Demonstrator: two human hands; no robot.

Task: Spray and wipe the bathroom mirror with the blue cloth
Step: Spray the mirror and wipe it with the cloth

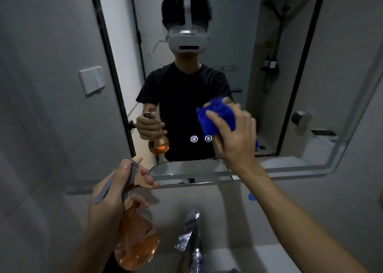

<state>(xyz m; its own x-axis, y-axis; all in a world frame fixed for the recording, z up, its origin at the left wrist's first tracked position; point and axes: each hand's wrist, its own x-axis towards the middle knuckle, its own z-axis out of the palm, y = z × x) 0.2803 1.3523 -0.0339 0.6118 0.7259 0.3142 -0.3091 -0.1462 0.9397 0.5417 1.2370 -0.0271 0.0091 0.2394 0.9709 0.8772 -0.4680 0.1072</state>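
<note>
Blue cloth (215, 115) bunched in right hand (234, 135), fingers clamped, pressed to mirror (238, 44); left hand (109, 198) grips spray bottle (134, 241), ready to respray, I reckon.

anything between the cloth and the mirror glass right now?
Nothing visible. The right hand grips the bunched blue cloth against the mirror, just above its lit touch icons. The left hand holds the spray bottle lower, clear of it.

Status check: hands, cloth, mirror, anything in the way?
Left hand grips spray bottle. Right hand presses blue cloth on mirror. Nothing blocking.
</note>
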